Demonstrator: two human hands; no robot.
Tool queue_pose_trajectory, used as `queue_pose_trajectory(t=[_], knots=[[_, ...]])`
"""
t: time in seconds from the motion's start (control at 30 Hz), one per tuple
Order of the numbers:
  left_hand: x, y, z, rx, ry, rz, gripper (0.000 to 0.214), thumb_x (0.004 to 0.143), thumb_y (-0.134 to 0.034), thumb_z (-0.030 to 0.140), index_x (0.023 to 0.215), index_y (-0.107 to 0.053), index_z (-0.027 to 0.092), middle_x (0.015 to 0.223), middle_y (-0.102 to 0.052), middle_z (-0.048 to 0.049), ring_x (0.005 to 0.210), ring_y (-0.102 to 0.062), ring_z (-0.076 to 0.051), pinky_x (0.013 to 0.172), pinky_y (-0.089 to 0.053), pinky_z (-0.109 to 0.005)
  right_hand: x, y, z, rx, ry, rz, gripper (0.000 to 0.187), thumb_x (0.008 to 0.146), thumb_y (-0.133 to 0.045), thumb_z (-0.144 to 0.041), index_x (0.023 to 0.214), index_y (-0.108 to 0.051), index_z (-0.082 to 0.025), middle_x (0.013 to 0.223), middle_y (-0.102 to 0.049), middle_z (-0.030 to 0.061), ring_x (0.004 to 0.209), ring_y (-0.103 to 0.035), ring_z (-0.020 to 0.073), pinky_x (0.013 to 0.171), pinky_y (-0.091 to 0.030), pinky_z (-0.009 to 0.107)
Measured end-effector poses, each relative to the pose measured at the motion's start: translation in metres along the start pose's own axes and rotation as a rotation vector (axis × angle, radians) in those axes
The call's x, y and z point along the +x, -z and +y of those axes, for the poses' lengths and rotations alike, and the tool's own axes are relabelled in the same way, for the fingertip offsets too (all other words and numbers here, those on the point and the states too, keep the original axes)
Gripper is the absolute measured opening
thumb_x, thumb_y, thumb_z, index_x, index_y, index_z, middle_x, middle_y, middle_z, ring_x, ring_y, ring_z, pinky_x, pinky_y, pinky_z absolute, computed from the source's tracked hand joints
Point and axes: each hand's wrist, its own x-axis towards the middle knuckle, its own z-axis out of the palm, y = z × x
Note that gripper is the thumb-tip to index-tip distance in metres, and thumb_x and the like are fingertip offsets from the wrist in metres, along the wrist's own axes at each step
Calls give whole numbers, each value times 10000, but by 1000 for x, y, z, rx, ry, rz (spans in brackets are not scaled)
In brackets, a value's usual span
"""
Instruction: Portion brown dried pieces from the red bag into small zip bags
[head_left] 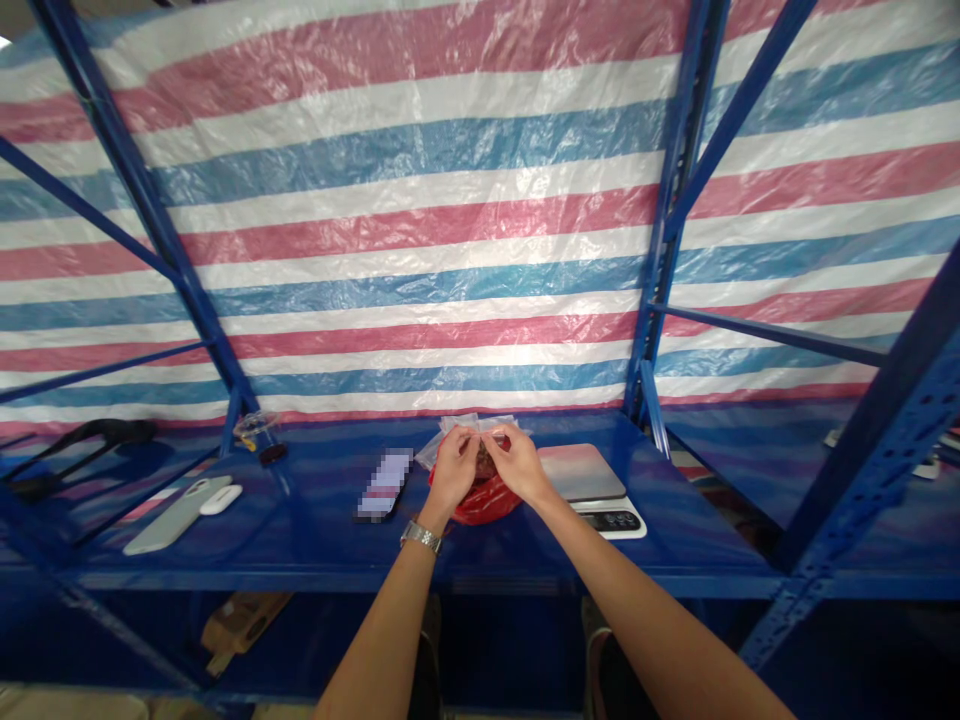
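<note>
The fingers [471,438] of a person's left hand [452,476] and the fingers [492,436] of the right hand [519,464] are meeting at the center of the frame, each thumb and forefinger apparently pinching together on the thin upper edge of a clear plastic bag [459,428], with the two pinches sitting just apart. That edge is running roughly from 9 o'clock to 3 o'clock between the fingertips, and neither hand is clearly nearer to it. At 6 o'clock from the fingers, a red plastic bag [480,503] is bunching beneath and against the hands, while a dark lump [486,462], too shadowed to identify, is showing between them. At 3 o'clock, just beside the right hand, a digital kitchen scale [581,472] is resting with its display [611,521] toward the person. At 9 o'clock, near the left hand, a smartphone [384,485] with a blurred screen is lying at a slant, and a metal wristwatch [421,537] is circling the left wrist. Farther toward 9 o'clock, a pale grey-green phone [174,517] and a small white oval device [221,499] are lying on the blue steel shelf [315,578], with a striped tarpaulin [390,220] hanging behind at 12 o'clock.
</note>
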Motion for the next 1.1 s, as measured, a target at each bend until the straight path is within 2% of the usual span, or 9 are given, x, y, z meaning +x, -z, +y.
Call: queue_pose_trajectory(t=[0.23,0.37,0.5,0.67,0.77,0.87,1.0,1.1], knots=[[-3,8,7,12,42,83,105,832,-690,259,756,-688,187,765,-729,-28,735,-680,-188,760,-538,-323,-3,-1,-9,39,21,-32,214,916,-618,-392,912,-742,-218,973,-774,74,947,-713,241,922,-539,389],[-5,10,10,9,64,64,125,833,-691,272,752,-725,183,737,-739,-27,697,-674,-188,732,-536,-321,-3,-1,-10,60,10,-20,223,908,-636,-400,881,-751,-211,929,-768,76,912,-717,241,892,-551,389],[-4,7,8,-1,62,65,148,847,-689,314,793,-743,187,799,-762,-42,759,-693,-205,777,-546,-339,-1,-1,-10,70,-2,-4,223,904,-643,-404,869,-760,-218,917,-772,73,904,-719,246,886,-554,395],[-2,5,4,31,50,164,157,880,-663,333,838,-714,190,857,-750,-51,849,-687,-217,853,-537,-362,2,-4,-14,56,-14,54,237,908,-629,-417,917,-775,-231,962,-773,75,913,-701,245,863,-543,382],[-1,2,5,69,40,210,157,898,-652,330,855,-701,187,891,-739,-65,885,-679,-225,900,-522,-382,3,-3,-16,32,-25,118,257,907,-615,-426,865,-764,-221,916,-750,83,873,-676,249,827,-525,382],[-2,-3,8,86,24,218,141,911,-651,320,961,-664,190,965,-726,-76,937,-684,-224,932,-519,-383,4,-1,-17,21,-30,158,261,897,-622,-429,799,-741,-218,874,-730,78,853,-659,252,827,-509,390],[-8,-10,14,119,26,266,282,901,-678,307,1130,-563,191,1039,-682,-93,996,-667,-233,960,-507,-406,5,1,-18,42,-53,184,280,890,-635,-445,790,-747,-209,882,-732,90,873,-669,265,852,-519,408],[-13,-14,18,138,10,264,291,868,-725,309,1098,-583,200,1094,-652,-99,1050,-637,-244,1004,-478,-420,5,0,-18,92,-92,178,320,893,-638,-493,855,-773,-205,948,-768,109,926,-700,286,885,-545,430]])
